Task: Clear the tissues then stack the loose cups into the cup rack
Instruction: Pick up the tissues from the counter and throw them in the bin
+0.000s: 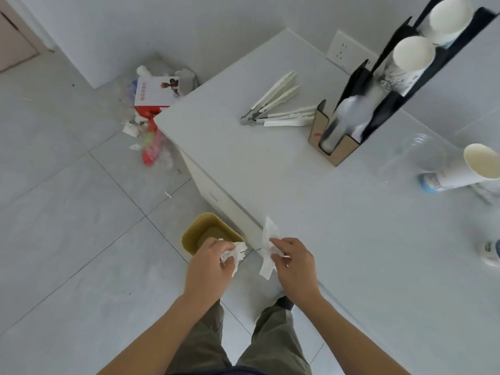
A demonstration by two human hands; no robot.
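My left hand point(208, 262) is closed on a crumpled white tissue point(236, 254), held just above the near rim of a small yellow bin point(192, 231) on the floor. My right hand point(293, 262) pinches a second, flatter tissue point(269, 249) at the counter's near edge. A black cup rack point(395, 104) stands at the back right of the white counter point(338, 226), with paper cups in its upper slots point(412, 54). A loose stack of paper cups point(460, 173) lies on its side at the right. Another cup point(489, 254) shows at the right edge.
White tongs point(276, 108) lie on the counter's far part beside a brown cardboard holder point(336, 155). A clear plastic cup point(416, 155) sits near the lying cups. A heap of rubbish with a red-and-white box point(155, 96) lies on the tiled floor past the counter's corner.
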